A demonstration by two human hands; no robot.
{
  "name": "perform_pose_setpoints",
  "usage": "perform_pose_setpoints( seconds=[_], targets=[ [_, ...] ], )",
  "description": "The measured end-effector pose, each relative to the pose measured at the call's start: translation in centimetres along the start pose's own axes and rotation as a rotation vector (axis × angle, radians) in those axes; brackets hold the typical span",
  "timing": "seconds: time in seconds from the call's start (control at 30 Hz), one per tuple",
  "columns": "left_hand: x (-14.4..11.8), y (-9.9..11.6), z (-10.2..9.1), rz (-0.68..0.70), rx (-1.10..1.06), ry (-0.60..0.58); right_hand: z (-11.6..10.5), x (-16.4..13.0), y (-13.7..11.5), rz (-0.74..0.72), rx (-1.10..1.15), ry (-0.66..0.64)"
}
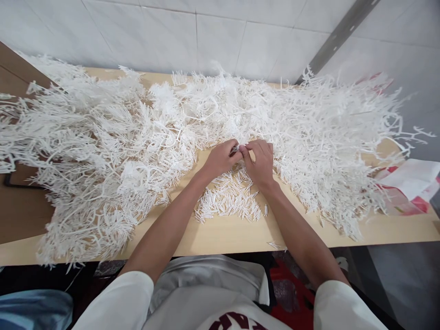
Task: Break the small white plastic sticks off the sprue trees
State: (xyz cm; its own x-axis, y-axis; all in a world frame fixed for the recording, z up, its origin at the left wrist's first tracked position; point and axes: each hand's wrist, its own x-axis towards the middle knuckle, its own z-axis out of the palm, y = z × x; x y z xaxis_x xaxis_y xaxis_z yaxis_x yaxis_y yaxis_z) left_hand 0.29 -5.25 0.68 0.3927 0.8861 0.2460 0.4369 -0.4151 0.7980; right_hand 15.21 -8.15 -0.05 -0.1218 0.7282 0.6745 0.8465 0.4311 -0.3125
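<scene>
Step in hand, by the look of it: stripping small pieces off a white plastic sprue. The left hand [222, 158] and right hand [260, 160] meet at the table's [223, 233] centre, both pinched shut on one small sprue piece [238, 148]; its exact shape is too hidden to tell. Detached sticks [228, 201] lie just below the wrists. Heaped branched sprues [103, 151] flank both sides. The next move probably calls for a short twist with firm fingertip pressure.
</scene>
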Motion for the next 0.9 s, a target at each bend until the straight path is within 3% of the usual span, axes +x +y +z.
perform_pose_setpoints(
  seconds=[0.3, 0.53, 0.6, 0.73, 0.9],
  targets=[
    [0.0, -0.2, 0.7, 0.035, -0.028, 0.03, 0.4, 0.0, -0.6, -0.118, -0.112, 0.103],
    [0.2, -0.3, 0.2, -0.178, -0.363, 0.093, -0.1, -0.5, -0.8, -0.017, 0.113, 0.294],
    [0.2, -0.3, -0.2, -0.196, -0.462, 0.113, 0.0, -0.3, -0.7, 0.071, 0.188, 0.266],
    [0.1, -0.1, -0.5, -0.159, -0.592, 0.048, 0.0, 0.4, -0.3, 0.246, 0.267, 0.086],
    [-0.1, 0.0, -0.6, -0.17, -0.69, 0.013, -0.3, 0.6, -0.3, 0.183, 0.314, -0.067]
  ],
)
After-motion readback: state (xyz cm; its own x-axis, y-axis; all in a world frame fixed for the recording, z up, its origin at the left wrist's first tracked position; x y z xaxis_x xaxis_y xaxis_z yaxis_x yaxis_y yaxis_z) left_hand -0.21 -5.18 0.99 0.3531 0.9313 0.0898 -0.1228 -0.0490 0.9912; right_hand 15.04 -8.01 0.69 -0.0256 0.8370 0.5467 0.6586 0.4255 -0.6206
